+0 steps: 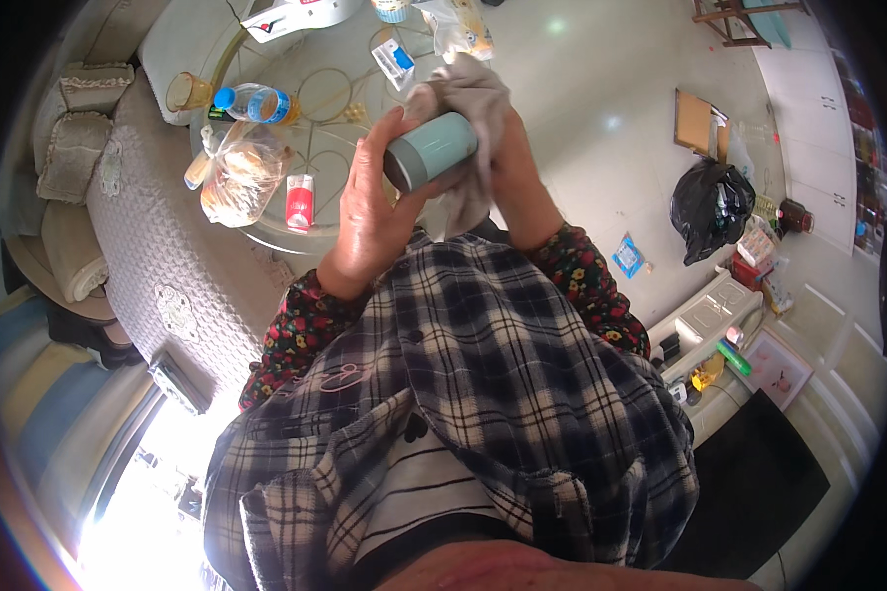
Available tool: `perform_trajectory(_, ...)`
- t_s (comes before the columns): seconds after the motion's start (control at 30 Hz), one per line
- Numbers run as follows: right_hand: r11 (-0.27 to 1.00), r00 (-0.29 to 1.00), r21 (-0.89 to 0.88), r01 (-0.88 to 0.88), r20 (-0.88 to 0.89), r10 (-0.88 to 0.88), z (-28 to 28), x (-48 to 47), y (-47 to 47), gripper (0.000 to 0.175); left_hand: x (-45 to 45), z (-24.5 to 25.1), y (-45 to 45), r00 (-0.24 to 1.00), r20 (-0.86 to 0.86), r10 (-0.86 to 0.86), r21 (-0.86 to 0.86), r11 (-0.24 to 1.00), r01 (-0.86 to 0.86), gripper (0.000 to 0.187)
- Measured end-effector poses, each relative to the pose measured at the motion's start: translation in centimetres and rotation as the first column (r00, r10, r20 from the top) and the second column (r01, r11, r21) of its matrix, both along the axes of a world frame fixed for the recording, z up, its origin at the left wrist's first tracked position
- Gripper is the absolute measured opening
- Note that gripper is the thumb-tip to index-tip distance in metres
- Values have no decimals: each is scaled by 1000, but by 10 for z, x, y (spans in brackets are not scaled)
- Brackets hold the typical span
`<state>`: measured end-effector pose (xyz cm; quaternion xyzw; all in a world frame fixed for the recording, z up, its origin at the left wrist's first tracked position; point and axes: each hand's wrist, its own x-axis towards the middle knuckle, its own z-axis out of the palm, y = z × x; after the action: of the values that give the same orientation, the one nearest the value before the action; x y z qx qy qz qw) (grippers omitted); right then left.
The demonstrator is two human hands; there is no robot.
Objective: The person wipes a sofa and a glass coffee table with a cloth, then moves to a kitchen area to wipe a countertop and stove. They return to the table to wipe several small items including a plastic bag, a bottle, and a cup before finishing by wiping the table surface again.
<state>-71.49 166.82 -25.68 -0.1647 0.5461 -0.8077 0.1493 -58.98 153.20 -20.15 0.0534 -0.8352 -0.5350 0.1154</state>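
Note:
A pale turquoise cylinder (437, 145) with a grey end, perhaps a thermos or canister, is tilted in front of my chest. My left hand (373, 196) grips it around the grey end, thumb below and fingers above. A greyish-beige cloth (480, 100) is bunched over its far end, held in my right hand (517, 159). The cloth covers most of the right fingers and part of the cylinder. Below and behind the hands stands a round glass table (325, 140).
On the table are a blue-capped plastic bottle (255, 102), an amber glass (188, 92), a tied plastic bag (244, 177), a red-and-white carton (300, 201) and a small white-and-blue box (394, 63). A quilted sofa (170, 214) stands left. A black garbage bag (709, 207) sits on the floor at right.

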Motion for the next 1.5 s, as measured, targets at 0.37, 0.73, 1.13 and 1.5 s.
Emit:
perform_trajectory(0.37, 997, 912, 63, -51, 409, 21, 21, 36, -7, 47, 0, -9, -5, 969, -217, -119, -209, 975, 73, 64)
perform_trajectory(0.73, 912, 877, -409, -24, 430, 216, 26, 29, -2, 40, 7, -5, -7, 984, 167, 64, 268, 957, -108, 75)
perform_trajectory(1.13, 926, 984, 370, 78, -178, -12, 26, 13, -20, 9, 8, 4, 13, 997, -47, 65, -178, 981, -73, 65)
perform_trajectory(1.5, 978, 981, 172, -118, 172, 89, 17, 43, -16, 45, 12, -8, 6, 995, -75, 64, -303, 949, -83, 68)
